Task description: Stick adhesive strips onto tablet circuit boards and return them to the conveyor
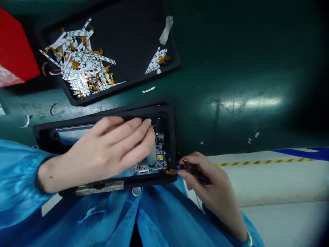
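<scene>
The blue coat (77,219) is nearest to the camera. The left hand (108,151) lies over a thin circuit board (156,154) in a black tray (170,137), its grip wide and open. The board looks light but fragile, so edges are better for holding. The right hand (205,178) keeps a narrow grip on a small dark tool (195,171). Fingers hide much of both.

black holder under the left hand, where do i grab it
Probably the holder's bare far rim, coming from above and the far side: it stands raised and free, while the left hand covers the middle and tape runs along the near edge.
</scene>
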Tool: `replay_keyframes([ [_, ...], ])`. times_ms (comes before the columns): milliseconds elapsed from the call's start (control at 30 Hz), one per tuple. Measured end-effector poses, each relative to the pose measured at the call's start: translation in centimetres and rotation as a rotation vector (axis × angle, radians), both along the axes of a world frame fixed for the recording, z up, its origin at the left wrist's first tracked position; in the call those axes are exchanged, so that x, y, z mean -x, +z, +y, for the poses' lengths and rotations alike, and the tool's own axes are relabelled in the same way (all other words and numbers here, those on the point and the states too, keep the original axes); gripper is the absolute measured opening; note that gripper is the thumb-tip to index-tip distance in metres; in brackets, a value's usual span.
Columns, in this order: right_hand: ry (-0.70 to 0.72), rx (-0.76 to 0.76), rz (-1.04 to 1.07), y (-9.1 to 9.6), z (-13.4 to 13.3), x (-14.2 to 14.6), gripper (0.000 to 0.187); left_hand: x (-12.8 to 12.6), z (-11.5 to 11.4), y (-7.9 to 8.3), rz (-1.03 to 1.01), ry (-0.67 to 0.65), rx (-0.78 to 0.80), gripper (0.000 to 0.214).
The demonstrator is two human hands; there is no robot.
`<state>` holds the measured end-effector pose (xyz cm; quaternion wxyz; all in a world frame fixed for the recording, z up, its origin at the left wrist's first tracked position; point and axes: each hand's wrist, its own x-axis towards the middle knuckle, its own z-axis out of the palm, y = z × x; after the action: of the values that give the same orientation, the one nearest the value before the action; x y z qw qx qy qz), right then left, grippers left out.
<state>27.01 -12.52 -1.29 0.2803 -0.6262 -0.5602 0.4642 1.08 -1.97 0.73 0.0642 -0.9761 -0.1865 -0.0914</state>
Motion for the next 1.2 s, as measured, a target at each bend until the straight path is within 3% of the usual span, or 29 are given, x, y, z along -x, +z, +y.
replay_keyframes([
  [200,-0.053,-0.135,0.046,0.0,-1.0,1.4,0.014,0.8,0.4,-0.4,0.03,-0.019,-0.006,0.033],
  [267,-0.076,-0.186,0.037,-0.1,-1.1,1.7,0.015,1.0,0.6,-0.4,0.001,-0.026,0.061,0.033],
  [400,-0.12,-0.251,0.003,-0.4,-1.2,2.4,0.016,0.8,1.4,-0.5,-0.192,0.112,0.305,0.024],
  [533,-0.131,-0.317,-0.003,-0.7,-1.6,2.9,0.018,0.1,2.5,-0.1,-0.244,0.256,0.414,0.016],
  [633,-0.056,-0.445,-0.03,-1.0,-1.7,3.1,0.021,-0.3,2.8,-0.1,-0.199,0.284,0.39,0.015],
  [767,0.123,-0.641,-0.167,-1.3,-1.4,2.8,0.019,-0.8,2.1,-0.6,-0.093,0.227,0.18,0.022],
  [900,0.288,-0.701,-0.243,-1.4,-0.9,1.8,0.012,-1.6,1.1,-0.6,0.036,0.269,0.047,0.031],
  [1100,0.376,-0.747,-0.215,-1.7,-0.6,1.0,0.011,-3.4,1.6,0.0,0.096,0.394,0.397,0.061],
  [1200,0.374,-0.791,-0.241,-1.7,-0.6,1.2,0.009,-3.8,2.0,0.0,0.071,0.422,0.472,0.068],
])
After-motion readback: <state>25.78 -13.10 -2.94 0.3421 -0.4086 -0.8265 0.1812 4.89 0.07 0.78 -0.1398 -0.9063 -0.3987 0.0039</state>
